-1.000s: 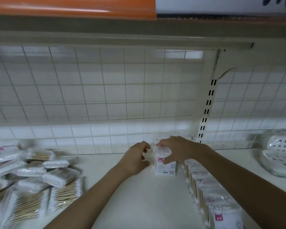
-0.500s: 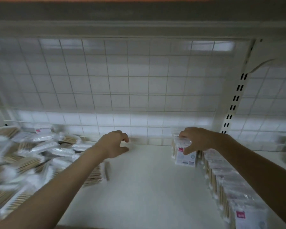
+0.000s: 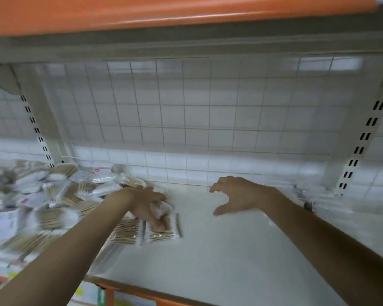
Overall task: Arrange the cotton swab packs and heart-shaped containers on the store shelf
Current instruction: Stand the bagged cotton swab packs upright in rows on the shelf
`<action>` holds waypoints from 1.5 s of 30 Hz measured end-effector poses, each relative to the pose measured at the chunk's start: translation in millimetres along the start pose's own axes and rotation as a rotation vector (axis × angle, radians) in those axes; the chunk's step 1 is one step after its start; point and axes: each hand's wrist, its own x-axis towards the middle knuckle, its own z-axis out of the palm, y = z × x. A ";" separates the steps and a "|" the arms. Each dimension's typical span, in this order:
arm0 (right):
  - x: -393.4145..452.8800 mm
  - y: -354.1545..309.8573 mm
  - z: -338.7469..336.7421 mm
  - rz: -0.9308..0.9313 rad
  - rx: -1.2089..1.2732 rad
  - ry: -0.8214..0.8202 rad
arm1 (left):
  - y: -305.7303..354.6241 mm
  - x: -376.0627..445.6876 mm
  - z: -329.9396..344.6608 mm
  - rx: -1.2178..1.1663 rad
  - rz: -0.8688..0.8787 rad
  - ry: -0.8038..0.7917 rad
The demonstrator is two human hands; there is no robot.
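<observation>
Crinkly clear plastic packs of wooden-stemmed swabs lie heaped at the shelf's left. The left hand reaches over the heap's edge, fingers curled round one soft pack, thumb touching a flat pack below. The right hand hovers wide apart, holding nothing. The shelf is smooth white, backed by a wire grid under an orange edge.

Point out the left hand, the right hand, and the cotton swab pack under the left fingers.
left hand (image 3: 145, 200): head view, on the back of the hand.
right hand (image 3: 238, 193): head view, on the back of the hand.
cotton swab pack (image 3: 164, 231): head view, on its wooden sticks, below the thumb.
</observation>
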 end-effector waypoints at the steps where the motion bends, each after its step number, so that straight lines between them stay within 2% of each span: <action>1: 7.5 -11.7 3.7 -0.026 0.029 -0.012 | -3.2 -3.4 1.3 -0.002 0.010 -0.006; 5: 33.9 -55.5 16.5 -0.121 0.121 -0.027 | -14.6 -9.5 5.3 0.005 0.050 0.004; 9: 48.7 -88.0 24.7 -0.212 0.225 0.013 | -29.8 -9.8 6.1 -0.163 0.087 0.046; 12: 55.9 -101.4 31.9 -0.198 0.254 0.005 | -37.2 -11.2 5.3 -0.281 0.033 0.078; 18: 60.3 -115.5 39.6 -0.139 0.312 0.023 | -36.2 -3.3 7.9 -0.266 0.018 0.239; 20: 59.1 -113.4 38.4 -0.115 0.317 0.020 | -35.6 3.8 8.6 -0.268 0.029 0.237; 24: 50.5 -101.8 32.8 -0.053 0.318 0.004 | -30.2 19.2 9.5 -0.122 0.061 0.214; 30: 30.3 -73.5 27.8 0.069 0.350 0.073 | -25.1 37.4 11.3 -0.178 0.113 0.283; 34: 15.2 -51.6 21.6 0.093 0.326 0.081 | -12.8 37.0 -2.3 -0.317 0.179 0.385; 40: -9.2 -17.6 18.3 0.214 0.239 0.100 | 27.4 29.0 -14.3 -0.325 0.368 0.281; 45: -29.7 2.6 19.7 0.350 0.297 0.133 | 60.1 24.4 -14.6 -0.502 0.503 0.233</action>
